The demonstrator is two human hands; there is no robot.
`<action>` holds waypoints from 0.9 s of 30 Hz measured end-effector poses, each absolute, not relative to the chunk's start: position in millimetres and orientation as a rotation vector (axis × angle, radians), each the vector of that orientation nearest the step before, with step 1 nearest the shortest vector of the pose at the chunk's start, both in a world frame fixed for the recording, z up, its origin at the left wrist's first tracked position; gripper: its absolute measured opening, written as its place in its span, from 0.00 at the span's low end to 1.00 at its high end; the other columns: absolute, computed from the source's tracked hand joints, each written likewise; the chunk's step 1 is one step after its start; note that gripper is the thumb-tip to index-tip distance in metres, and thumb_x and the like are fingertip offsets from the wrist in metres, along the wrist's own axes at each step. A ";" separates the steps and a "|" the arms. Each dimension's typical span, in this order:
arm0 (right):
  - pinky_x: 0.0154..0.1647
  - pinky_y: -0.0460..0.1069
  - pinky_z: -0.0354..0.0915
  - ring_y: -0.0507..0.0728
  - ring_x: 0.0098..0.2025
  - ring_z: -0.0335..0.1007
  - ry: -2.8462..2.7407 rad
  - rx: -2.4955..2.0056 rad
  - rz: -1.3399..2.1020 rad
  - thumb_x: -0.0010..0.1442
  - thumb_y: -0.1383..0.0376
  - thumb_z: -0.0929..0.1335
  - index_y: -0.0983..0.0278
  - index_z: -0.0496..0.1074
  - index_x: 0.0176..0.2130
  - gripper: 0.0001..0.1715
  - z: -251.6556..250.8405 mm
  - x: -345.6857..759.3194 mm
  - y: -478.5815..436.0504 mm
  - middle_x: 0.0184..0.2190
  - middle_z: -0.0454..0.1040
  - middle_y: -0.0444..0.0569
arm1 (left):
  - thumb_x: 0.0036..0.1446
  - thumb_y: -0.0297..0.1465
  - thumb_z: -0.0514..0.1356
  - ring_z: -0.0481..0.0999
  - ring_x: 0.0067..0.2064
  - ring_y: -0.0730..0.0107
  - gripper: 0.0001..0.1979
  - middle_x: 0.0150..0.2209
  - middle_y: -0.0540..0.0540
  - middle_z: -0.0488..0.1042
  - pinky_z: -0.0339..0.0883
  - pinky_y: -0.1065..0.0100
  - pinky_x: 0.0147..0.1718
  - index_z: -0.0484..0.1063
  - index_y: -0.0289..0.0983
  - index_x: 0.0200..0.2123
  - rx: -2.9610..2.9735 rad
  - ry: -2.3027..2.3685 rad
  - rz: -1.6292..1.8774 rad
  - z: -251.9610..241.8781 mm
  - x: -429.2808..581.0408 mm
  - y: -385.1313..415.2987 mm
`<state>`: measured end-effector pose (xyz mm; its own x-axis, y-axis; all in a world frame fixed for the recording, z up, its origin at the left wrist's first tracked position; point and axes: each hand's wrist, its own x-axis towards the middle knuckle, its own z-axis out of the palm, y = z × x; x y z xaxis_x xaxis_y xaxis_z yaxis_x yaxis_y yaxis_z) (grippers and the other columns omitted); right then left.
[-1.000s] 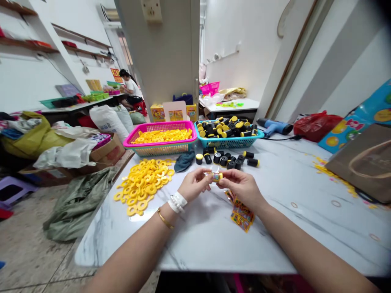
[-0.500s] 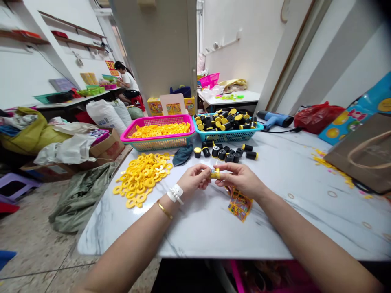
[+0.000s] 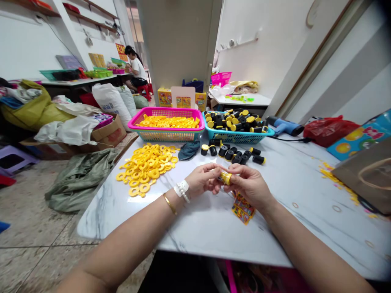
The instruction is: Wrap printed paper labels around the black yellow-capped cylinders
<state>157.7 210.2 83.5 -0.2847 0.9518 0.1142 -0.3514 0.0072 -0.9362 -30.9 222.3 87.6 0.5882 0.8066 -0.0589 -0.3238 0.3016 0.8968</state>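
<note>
A small yellow cylinder (image 3: 225, 178) with a printed, shiny surface is held between my two hands above the table. My left hand (image 3: 204, 179) pinches its left end with thumb and fingers. At its right end, the fingers of my right hand (image 3: 249, 182) are closed on it. Printed sticker sheets (image 3: 243, 209) lie on the table just below my right hand. Beyond my hands stand and lie several black cylinders (image 3: 229, 154) with yellow caps. A pile of yellow ring-shaped pieces (image 3: 146, 169) spreads to the left of my left hand.
A pink-rimmed basket (image 3: 166, 129) holds yellow pieces; a blue basket (image 3: 238, 137) beside it holds capped black cylinders. A dark cloth (image 3: 188, 150) lies before them. Rightward are a blue heat-gun-like tool (image 3: 285, 126), red plastic bag (image 3: 330, 132) and paper bag (image 3: 366, 171). Another person (image 3: 136, 69) sits far left.
The view has shifted, so the table things appear slightly to the right. The yellow cylinder is tilted more between my fingers, and my right hand has closed in more tightly around it.
</note>
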 end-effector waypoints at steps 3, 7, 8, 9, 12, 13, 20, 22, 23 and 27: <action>0.23 0.49 0.78 0.50 0.24 0.76 -1.171 -0.746 1.476 0.48 0.65 0.79 0.60 0.79 0.31 0.08 83.7 157.8 209.6 0.37 0.71 0.42 | 0.47 0.49 0.69 0.68 0.15 0.78 0.26 0.22 0.52 0.73 0.60 0.76 0.13 0.68 0.34 0.36 1.011 0.604 0.802 89.6 -30.0 220.0; 0.31 0.53 0.81 0.54 0.35 0.77 -1.364 -0.753 1.459 0.51 0.65 0.78 0.57 0.80 0.38 0.12 83.8 161.6 211.1 0.43 0.69 0.45 | 0.51 0.54 0.63 0.64 0.11 0.78 0.27 0.17 0.53 0.70 0.53 0.76 0.09 0.67 0.34 0.32 0.989 0.682 0.764 85.7 -25.5 217.2; 0.34 0.54 0.81 0.55 0.38 0.76 -1.406 -0.742 1.437 0.51 0.65 0.77 0.58 0.81 0.38 0.12 83.9 162.7 210.8 0.43 0.69 0.46 | 0.52 0.55 0.62 0.64 0.11 0.78 0.27 0.17 0.52 0.71 0.54 0.76 0.10 0.67 0.34 0.32 0.971 0.680 0.747 85.0 -24.5 216.4; 0.35 0.55 0.81 0.56 0.40 0.75 -1.430 -0.730 1.404 0.51 0.66 0.77 0.58 0.81 0.37 0.10 84.1 163.5 210.2 0.43 0.68 0.47 | 0.53 0.55 0.61 0.65 0.11 0.78 0.27 0.18 0.51 0.72 0.55 0.76 0.10 0.68 0.33 0.32 0.948 0.664 0.734 84.7 -23.8 215.8; 0.31 0.51 0.81 0.53 0.37 0.75 -1.423 -0.701 1.308 0.53 0.67 0.76 0.58 0.81 0.34 0.06 86.3 164.0 206.3 0.40 0.67 0.45 | 0.53 0.52 0.62 0.68 0.13 0.77 0.25 0.20 0.50 0.74 0.59 0.75 0.13 0.68 0.33 0.33 0.909 0.594 0.719 85.5 -23.7 214.7; 0.30 0.51 0.81 0.52 0.35 0.75 -1.422 -0.698 1.301 0.53 0.67 0.76 0.57 0.81 0.34 0.06 87.8 163.5 205.0 0.40 0.66 0.45 | 0.53 0.52 0.63 0.68 0.13 0.77 0.25 0.19 0.51 0.73 0.59 0.75 0.12 0.68 0.33 0.33 0.917 0.591 0.721 85.9 -23.9 214.4; 0.32 0.52 0.81 0.53 0.35 0.76 -1.614 -0.774 1.084 0.55 0.67 0.75 0.57 0.81 0.38 0.08 101.3 153.7 193.8 0.40 0.67 0.46 | 0.45 0.60 0.62 0.66 0.13 0.78 0.33 0.17 0.51 0.71 0.56 0.76 0.12 0.70 0.33 0.30 0.944 0.644 0.701 88.0 -20.0 206.7; 0.31 0.50 0.80 0.54 0.36 0.75 -1.619 -0.816 0.977 0.56 0.68 0.74 0.57 0.81 0.36 0.06 99.7 159.7 178.1 0.39 0.67 0.47 | 0.44 0.60 0.63 0.69 0.15 0.77 0.33 0.19 0.49 0.73 0.59 0.76 0.14 0.70 0.32 0.29 0.943 0.593 0.603 88.7 -18.8 203.4; 0.30 0.50 0.80 0.54 0.36 0.75 -1.606 -0.849 0.943 0.56 0.68 0.74 0.57 0.81 0.36 0.07 98.0 166.7 165.7 0.39 0.67 0.47 | 0.44 0.60 0.63 0.70 0.16 0.76 0.33 0.20 0.47 0.74 0.61 0.76 0.15 0.70 0.32 0.30 0.947 0.560 0.544 88.8 -18.7 202.4; 0.29 0.51 0.79 0.53 0.30 0.75 -1.489 -1.100 0.913 0.57 0.70 0.73 0.57 0.81 0.38 0.10 93.8 214.7 87.9 0.40 0.67 0.48 | 0.45 0.56 0.66 0.76 0.20 0.70 0.31 0.25 0.44 0.78 0.65 0.73 0.18 0.68 0.35 0.38 0.983 0.564 0.461 87.4 -19.2 205.5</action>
